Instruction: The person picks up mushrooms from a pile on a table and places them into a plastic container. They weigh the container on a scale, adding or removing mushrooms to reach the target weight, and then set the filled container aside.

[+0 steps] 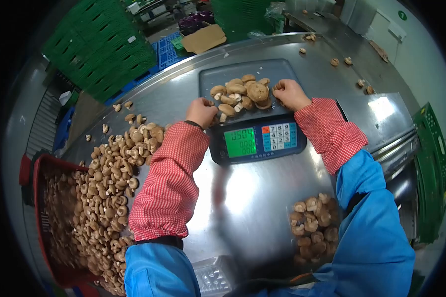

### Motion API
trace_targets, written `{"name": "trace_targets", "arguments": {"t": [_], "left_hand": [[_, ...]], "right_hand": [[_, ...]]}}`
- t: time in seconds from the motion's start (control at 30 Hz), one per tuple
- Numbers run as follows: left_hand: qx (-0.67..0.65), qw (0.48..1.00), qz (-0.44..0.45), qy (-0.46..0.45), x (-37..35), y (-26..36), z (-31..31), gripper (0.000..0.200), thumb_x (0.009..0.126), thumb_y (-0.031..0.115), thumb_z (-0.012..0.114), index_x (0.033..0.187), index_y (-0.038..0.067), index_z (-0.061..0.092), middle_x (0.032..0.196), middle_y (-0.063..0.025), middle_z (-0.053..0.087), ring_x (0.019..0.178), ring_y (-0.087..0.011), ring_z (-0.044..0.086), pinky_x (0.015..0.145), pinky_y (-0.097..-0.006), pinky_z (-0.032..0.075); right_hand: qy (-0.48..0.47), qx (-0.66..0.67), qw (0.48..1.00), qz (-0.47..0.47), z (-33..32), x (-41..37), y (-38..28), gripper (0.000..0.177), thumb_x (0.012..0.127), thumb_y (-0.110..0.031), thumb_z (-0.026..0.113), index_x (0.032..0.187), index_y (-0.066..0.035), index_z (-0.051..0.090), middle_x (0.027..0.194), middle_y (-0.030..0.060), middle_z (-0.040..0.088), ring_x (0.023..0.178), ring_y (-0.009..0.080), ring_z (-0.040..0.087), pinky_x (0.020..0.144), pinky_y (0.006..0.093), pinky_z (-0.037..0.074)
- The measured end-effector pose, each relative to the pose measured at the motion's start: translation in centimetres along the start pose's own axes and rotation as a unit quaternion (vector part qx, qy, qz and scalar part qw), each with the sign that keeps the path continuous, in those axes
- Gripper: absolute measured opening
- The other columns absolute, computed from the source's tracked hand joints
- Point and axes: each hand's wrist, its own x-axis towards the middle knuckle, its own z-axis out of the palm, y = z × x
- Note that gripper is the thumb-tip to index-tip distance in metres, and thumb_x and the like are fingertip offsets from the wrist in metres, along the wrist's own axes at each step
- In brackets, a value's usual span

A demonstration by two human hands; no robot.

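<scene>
A digital scale [255,141] stands on the metal table, its green display showing about 0.504. Several shiitake mushrooms [257,92] are heaped on its grey pan [208,76]. At the pan's near left corner, my left hand [201,113] is closed, with a brown mushroom [214,120] partly showing under its fingers. My right hand [291,94] is at the pan's right side, fingers curled together beside the largest mushroom cap. Whatever those fingertips pinch, if anything, is hidden.
A big pile of mushrooms [106,188] spreads left from a tipped red crate [38,208]. More mushrooms [314,225] sit grouped near my right arm. A clear plastic tray [213,274] lies at the front edge. Green crates [99,49] are stacked behind the table.
</scene>
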Motion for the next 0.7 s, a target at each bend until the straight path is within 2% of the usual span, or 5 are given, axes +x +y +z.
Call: {"name": "trace_targets", "arguments": {"t": [0.13,0.27,0.47,0.57,0.7], "left_hand": [[-0.115,0.991,-0.006,-0.064,-6.0,2.4,0.5,0.029,0.079,0.002,0.059,0.105,-0.007,0.052,0.069,-0.0101,0.06,0.049,-0.0153,0.059,0.042,-0.0261,0.047],[-0.208,0.972,0.0,-0.107,-13.1,2.2,3.8,0.02,0.078,-0.001,0.057,0.096,-0.006,0.05,0.068,-0.0095,0.058,0.047,-0.0137,0.057,0.037,-0.0257,0.045],[-0.213,0.958,-0.079,-0.177,-19.7,-3.4,13.1,0.026,0.082,0.002,0.057,0.104,-0.002,0.044,0.068,-0.0089,0.057,0.048,-0.0141,0.057,0.041,-0.0272,0.047],[-0.192,0.964,-0.084,-0.166,-21.0,-5.6,17.2,0.023,0.084,0.001,0.055,0.105,-0.003,0.047,0.07,-0.0094,0.057,0.049,-0.0159,0.058,0.042,-0.0268,0.047],[-0.184,0.96,-0.101,-0.183,-22.5,-6.0,16.8,0.035,0.087,0.007,0.056,0.12,-0.003,0.049,0.08,-0.0109,0.062,0.064,-0.017,0.064,0.057,-0.0269,0.052]], "right_hand": [[-0.011,0.021,1.0,0.008,-3.1,-5.9,-1.1,0.021,0.08,-0.013,0.059,0.089,0.005,0.066,0.063,0.011,0.062,0.049,0.0167,0.058,0.046,0.031,0.047],[-0.054,0.066,0.992,0.088,-5.6,-13.8,-0.2,0.017,0.082,-0.011,0.058,0.087,0.004,0.062,0.062,0.0051,0.059,0.046,0.0119,0.055,0.04,0.0258,0.042],[-0.052,0.023,0.98,0.193,-5.7,-23.4,7.1,0.016,0.083,-0.013,0.058,0.085,0.002,0.062,0.062,0.0055,0.059,0.046,0.0112,0.055,0.041,0.0279,0.043],[-0.003,-0.154,0.98,0.13,-4.5,-25.5,12.3,0.014,0.08,-0.01,0.059,0.085,0.002,0.062,0.068,0.0159,0.063,0.066,0.0301,0.064,0.06,0.0364,0.05],[0.031,-0.337,0.941,0.01,-5.5,-27.2,9.7,0.014,0.08,-0.008,0.058,0.091,0.0,0.061,0.08,0.0196,0.062,0.076,0.0392,0.061,0.066,0.0442,0.049]]}}
